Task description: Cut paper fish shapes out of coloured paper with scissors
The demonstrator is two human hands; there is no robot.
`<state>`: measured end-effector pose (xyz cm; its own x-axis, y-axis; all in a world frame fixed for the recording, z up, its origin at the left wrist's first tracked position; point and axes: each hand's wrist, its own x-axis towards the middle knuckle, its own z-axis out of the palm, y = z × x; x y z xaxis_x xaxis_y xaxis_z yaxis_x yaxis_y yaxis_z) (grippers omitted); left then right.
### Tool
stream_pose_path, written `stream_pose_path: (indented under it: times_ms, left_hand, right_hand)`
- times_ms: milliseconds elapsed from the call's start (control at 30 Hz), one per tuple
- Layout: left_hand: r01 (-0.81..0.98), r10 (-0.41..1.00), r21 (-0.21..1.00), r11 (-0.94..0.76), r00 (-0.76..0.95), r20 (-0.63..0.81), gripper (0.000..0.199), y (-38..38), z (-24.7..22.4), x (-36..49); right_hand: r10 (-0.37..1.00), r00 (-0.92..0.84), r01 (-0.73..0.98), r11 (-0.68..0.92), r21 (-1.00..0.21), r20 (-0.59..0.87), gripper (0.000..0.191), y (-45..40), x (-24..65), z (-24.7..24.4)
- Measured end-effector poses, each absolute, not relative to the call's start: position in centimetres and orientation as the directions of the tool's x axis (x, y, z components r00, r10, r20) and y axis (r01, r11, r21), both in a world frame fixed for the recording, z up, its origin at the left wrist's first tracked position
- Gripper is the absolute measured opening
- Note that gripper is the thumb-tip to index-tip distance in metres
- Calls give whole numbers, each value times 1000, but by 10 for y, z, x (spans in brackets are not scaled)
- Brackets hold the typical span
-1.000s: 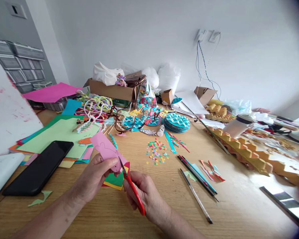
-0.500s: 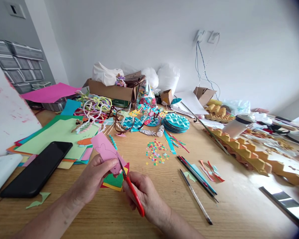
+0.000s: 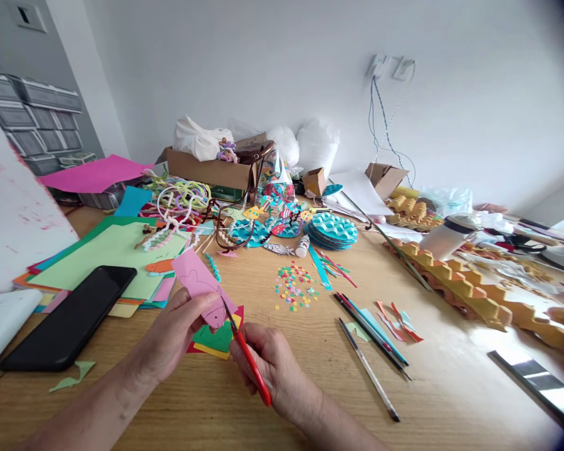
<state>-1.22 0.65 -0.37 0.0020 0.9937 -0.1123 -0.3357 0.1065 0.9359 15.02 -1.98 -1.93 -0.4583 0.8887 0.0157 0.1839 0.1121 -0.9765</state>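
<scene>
A piece of pink paper [image 3: 192, 269] with a fish drawn on it is pinched in my left hand [image 3: 178, 329], the thumb lying across its face. My right hand [image 3: 267, 360] grips red-handled scissors [image 3: 251, 363], whose blades meet the paper's right side beside the fish outline. Under the paper, on the table, lie small green, yellow and red paper pieces [image 3: 215, 339]. An orange paper fish [image 3: 160, 267] rests on the stack of coloured sheets [image 3: 94, 250] to the left.
A black phone [image 3: 73, 319] lies at left. Confetti dots [image 3: 295, 285], coloured pencils [image 3: 373, 332] and a pen [image 3: 369, 369] are right of centre. Behind stand scalloped blue discs [image 3: 331, 232] and a cardboard box [image 3: 207, 172]. Egg cartons [image 3: 465, 288] stretch along the right.
My left thumb has shifted slightly back, showing more of the drawn fish. The scissors remain at the paper's right side, with only a small shift of my right hand.
</scene>
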Motion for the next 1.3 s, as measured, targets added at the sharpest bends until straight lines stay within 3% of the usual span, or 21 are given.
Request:
stream_pose_path:
  times_ms: [100,300,600,1300]
  left_hand:
    - [-353,994,931,94,-24,-109,16,8,-3,-13]
    - [-296,991,951,91,124,-56,38,7,3,-11]
    - [-241,993,965,101,89,-81,35,1,3,-2]
    - [-261,987,952,159,27,-158,24,-5,1,4]
  right_hand:
    - [886,-463,173,97,-980,6,43,-20,150,-20]
    - [882,-456,150,-55,-987,-119,36,-21,147,-22]
    - [868,-472,15,-166,-986,-153,53,-25,141,-23]
    - [879,-460,-67,-177,-982,-127,54,-28,139,-23]
